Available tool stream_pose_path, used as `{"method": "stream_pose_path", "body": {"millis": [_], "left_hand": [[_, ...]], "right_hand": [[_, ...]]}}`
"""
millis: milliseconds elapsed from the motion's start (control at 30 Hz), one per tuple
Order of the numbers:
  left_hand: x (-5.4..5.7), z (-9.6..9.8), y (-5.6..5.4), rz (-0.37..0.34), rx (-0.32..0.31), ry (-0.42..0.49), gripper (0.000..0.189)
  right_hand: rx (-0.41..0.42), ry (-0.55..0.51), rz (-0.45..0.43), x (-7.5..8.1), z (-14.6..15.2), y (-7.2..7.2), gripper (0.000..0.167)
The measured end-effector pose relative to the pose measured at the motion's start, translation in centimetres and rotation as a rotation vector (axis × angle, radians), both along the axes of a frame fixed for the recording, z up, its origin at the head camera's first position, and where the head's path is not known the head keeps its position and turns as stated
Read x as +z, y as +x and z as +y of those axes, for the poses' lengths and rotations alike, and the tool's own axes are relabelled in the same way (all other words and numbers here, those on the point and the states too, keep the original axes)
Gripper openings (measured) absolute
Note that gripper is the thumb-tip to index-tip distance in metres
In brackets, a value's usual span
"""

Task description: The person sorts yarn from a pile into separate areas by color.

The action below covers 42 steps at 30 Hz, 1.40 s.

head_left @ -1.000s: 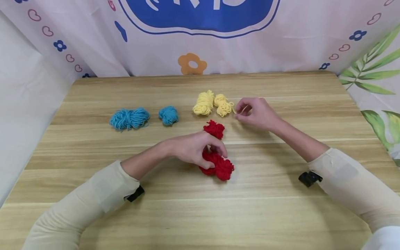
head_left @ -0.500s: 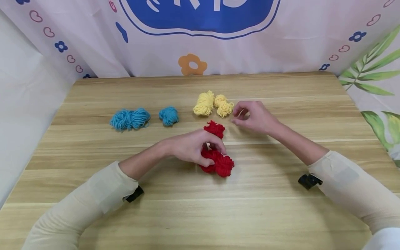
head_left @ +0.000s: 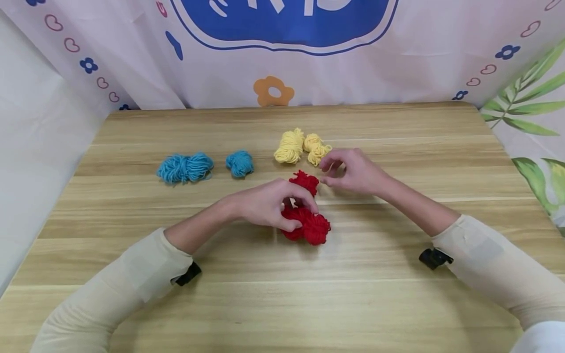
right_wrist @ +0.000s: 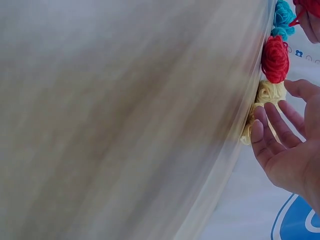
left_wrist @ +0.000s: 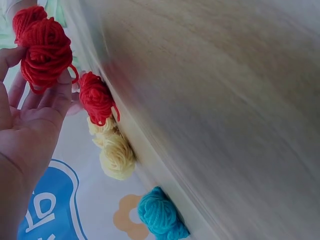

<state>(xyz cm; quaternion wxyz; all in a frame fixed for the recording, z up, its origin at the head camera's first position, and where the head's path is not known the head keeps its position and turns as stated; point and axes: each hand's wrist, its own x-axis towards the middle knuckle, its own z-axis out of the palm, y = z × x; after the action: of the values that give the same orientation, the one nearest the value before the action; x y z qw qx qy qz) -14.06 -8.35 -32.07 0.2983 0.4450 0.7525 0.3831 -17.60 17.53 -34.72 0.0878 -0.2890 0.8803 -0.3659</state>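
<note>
My left hand grips a larger red yarn skein between thumb and fingers. In the left wrist view this skein is held up off the table. A smaller red yarn bundle lies on the table just beyond it, partly hidden by the left hand. My right hand hovers beside that bundle, fingers loosely curved and holding nothing. The right wrist view puts the right hand's thumb close to the small red bundle; I cannot tell whether they touch. Two yellow yarn bundles lie right behind.
A long blue yarn skein and a smaller blue bundle lie at the left on the wooden table. A printed curtain hangs behind the table's far edge.
My right hand has moved left and nearer, away from the yellow yarn towards the small red bundle. The left hand has shifted slightly away from me with the red skein.
</note>
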Motion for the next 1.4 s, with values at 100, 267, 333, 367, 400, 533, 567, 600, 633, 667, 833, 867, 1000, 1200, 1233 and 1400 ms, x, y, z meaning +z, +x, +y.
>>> {"method": "stream_pose_path", "body": {"millis": [100, 267, 333, 367, 400, 533, 567, 600, 633, 667, 833, 867, 1000, 1200, 1233, 1400], "left_hand": [[0.1, -0.1, 0.0, 0.000, 0.007, 0.008, 0.041], [0.2, -0.4, 0.0, 0.014, 0.022, 0.040, 0.038], [0.3, -0.4, 0.0, 0.021, 0.031, 0.053, 0.038], [0.4, -0.5, 0.0, 0.027, 0.035, 0.059, 0.038], [0.4, -0.5, 0.0, 0.031, 0.040, 0.067, 0.037], [0.4, -0.6, -0.1, 0.036, 0.052, 0.097, 0.036], [0.4, -0.7, -0.1, 0.035, 0.055, 0.103, 0.036], [0.5, -0.7, -0.2, 0.038, 0.058, 0.110, 0.036], [0.5, -0.8, -0.2, 0.043, 0.064, 0.115, 0.036], [0.6, -0.9, -0.2, 0.046, 0.070, 0.121, 0.036], [0.8, -1.5, -0.3, 0.053, 0.107, 0.144, 0.035], [0.8, -1.5, -0.3, 0.051, 0.110, 0.148, 0.034], [0.7, -1.8, -0.2, 0.049, 0.121, 0.156, 0.033], [0.4, -2.3, -0.5, 0.053, 0.157, 0.154, 0.032], [0.4, -2.4, -0.5, 0.054, 0.166, 0.153, 0.032], [0.3, -3.0, -0.8, 0.041, 0.205, 0.156, 0.033]], "right_hand": [[0.022, 0.009, 0.004, 0.0, -0.2, 0.1, 0.028], [0.050, 0.024, 0.000, -0.2, -0.5, 0.2, 0.034], [0.058, 0.024, -0.005, -0.2, -0.6, 0.2, 0.035], [0.061, 0.025, -0.008, -0.2, -0.7, 0.2, 0.036], [0.063, 0.025, -0.011, -0.2, -0.8, 0.3, 0.037], [0.069, 0.028, -0.016, -0.2, -1.1, 0.4, 0.040], [0.072, 0.030, -0.014, -0.2, -1.1, 0.4, 0.041], [0.076, 0.032, -0.011, -0.2, -1.2, 0.4, 0.041], [0.079, 0.031, -0.007, -0.2, -1.2, 0.5, 0.042], [0.084, 0.030, -0.004, -0.1, -1.2, 0.5, 0.043], [0.084, 0.032, -0.002, -0.1, -1.3, 0.5, 0.046], [0.083, 0.035, -0.002, -0.1, -1.4, 0.5, 0.046], [0.081, 0.048, -0.002, -0.2, -1.4, 0.5, 0.048], [0.092, 0.053, -0.004, -0.1, -1.6, 0.4, 0.050], [0.094, 0.053, -0.004, -0.1, -1.6, 0.4, 0.050], [0.097, 0.059, 0.004, -0.1, -1.9, 0.5, 0.052]]}}
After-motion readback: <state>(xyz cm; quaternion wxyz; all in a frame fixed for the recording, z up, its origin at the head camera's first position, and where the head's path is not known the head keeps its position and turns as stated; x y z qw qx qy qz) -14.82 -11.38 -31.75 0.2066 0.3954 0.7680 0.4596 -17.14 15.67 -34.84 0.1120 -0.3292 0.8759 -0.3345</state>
